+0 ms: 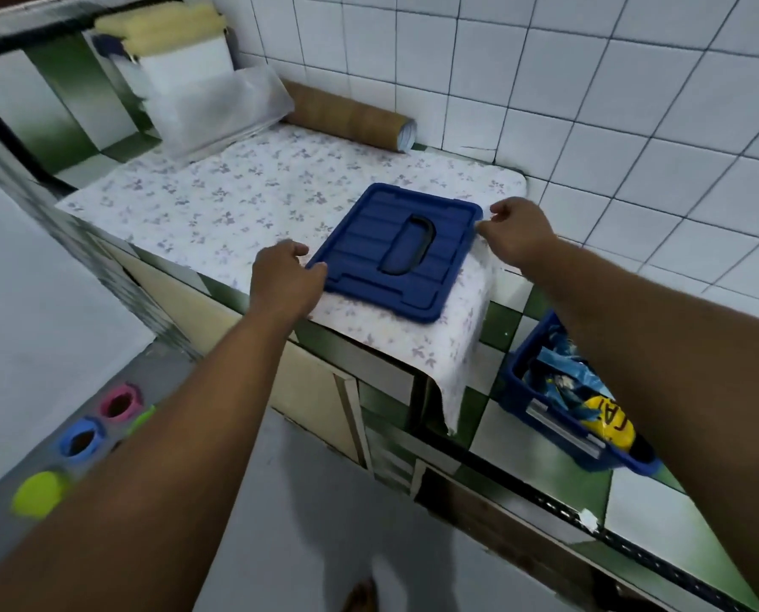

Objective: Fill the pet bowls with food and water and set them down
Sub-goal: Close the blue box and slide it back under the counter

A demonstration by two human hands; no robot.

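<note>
A blue plastic lid (395,254) with a recessed handle lies flat on the floral cloth (245,201) that covers the counter. My left hand (282,280) grips the lid's near left corner. My right hand (516,234) pinches its far right corner. To the right, under my right forearm, stands an open blue bin (545,390) with blue and yellow packets (607,421) inside. On the floor at the lower left are a pink bowl (121,401), a blue bowl (81,439) and a yellow-green bowl (39,492); what the pink and blue ones hold is too blurred to tell.
A clear plastic container (218,108), a white box with a yellow sponge-like block on top (170,33), and a brown cardboard tube (351,119) stand at the back of the counter by the tiled wall (589,103). Cabinet doors (324,377) lie below the counter edge.
</note>
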